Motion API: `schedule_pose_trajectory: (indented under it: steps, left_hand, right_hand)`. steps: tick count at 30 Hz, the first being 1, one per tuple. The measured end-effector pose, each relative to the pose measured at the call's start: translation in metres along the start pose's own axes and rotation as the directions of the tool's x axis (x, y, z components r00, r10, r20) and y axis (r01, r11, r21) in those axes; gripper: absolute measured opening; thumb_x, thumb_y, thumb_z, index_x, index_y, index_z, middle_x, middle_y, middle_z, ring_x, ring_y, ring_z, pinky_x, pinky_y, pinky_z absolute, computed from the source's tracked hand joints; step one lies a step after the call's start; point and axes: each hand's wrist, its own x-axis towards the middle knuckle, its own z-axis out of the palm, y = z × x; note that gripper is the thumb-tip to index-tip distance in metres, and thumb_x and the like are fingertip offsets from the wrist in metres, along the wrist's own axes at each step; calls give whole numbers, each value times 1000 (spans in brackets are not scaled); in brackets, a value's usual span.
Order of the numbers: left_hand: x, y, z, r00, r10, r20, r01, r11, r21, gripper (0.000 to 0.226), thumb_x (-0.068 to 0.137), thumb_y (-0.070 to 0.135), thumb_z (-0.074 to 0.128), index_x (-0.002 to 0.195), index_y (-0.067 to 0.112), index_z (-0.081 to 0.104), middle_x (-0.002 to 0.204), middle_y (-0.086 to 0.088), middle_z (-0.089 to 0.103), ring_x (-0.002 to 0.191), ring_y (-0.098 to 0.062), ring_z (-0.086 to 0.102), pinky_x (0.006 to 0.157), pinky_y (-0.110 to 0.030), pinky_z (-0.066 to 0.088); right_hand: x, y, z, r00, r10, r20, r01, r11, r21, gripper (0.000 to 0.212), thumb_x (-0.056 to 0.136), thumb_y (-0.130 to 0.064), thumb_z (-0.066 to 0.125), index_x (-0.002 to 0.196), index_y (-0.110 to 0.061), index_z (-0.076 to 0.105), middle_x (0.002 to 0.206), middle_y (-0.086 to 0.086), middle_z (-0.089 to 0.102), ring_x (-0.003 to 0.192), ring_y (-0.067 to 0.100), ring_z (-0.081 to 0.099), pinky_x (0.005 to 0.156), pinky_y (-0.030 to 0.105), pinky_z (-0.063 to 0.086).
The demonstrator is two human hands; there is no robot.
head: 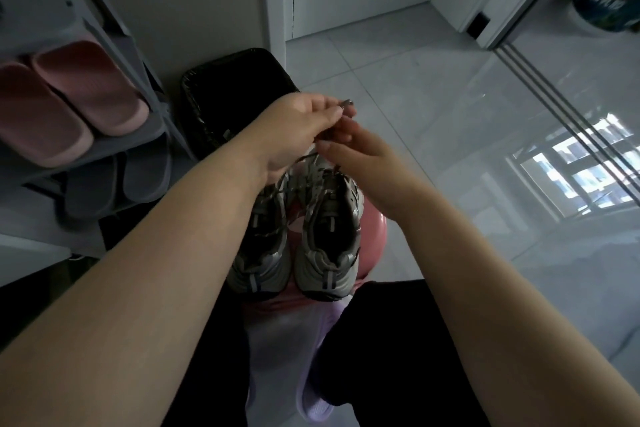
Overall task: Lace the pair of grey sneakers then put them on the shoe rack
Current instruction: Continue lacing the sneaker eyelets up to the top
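Lilac marks the nearest thing, a slipper (317,409) on the person's foot at six o'clock, beside dark trousers (381,340). Just beyond, at the centre, the grey sneakers (329,246) stand side by side and touching on a pink stool (373,229), heels toward the person and toes pointing to twelve o'clock. Neither is on the shoe rack yet.

Above their toe ends the left hand (298,128) has its fingers curled, pinching the dark lace (347,103), whose tip sticks out at the hand's one o'clock side. The right hand (367,166) reaches in from four o'clock, its fingertips meeting the lace under the left hand; I cannot tell whether it grips.

Farther off, at eleven o'clock, sits a black bin (235,87) with a liner. At nine o'clock the grey shoe rack (145,80) holds pink slippers (86,90) above grey slippers (117,184). Pale glossy floor tiles (433,97) stretch toward one o'clock.
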Motion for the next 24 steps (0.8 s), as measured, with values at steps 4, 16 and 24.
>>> schedule_pose_trajectory:
  steps: [4,16,24]
  left_hand:
    - [1,-2,-2,999,40,-28,-41,999,-20,15,95,7,47,97,12,61,79,5,70,74,-5,67,68,-21,55]
    - [12,-30,-54,833,36,-553,228,887,402,26,95,4,35,94,15,59,80,4,57,68,-11,55,69,-20,50]
    - [8,-35,-10,984,170,59,-165,723,671,27,95,14,48,121,15,56,110,1,60,100,-11,58,93,-23,41]
  right_hand:
    - [3,-1,2,1000,7,-11,-8,997,-72,15,93,-5,50,105,-7,58,86,7,65,86,18,64,92,39,50]
    - [-3,3,-56,986,164,-35,-163,884,-438,28,95,-15,49,85,-32,69,67,-16,57,70,9,46,71,23,43]
    - [12,8,-24,996,0,-86,-31,934,-355,10,86,4,57,88,-6,59,70,2,65,50,-3,58,54,11,45]
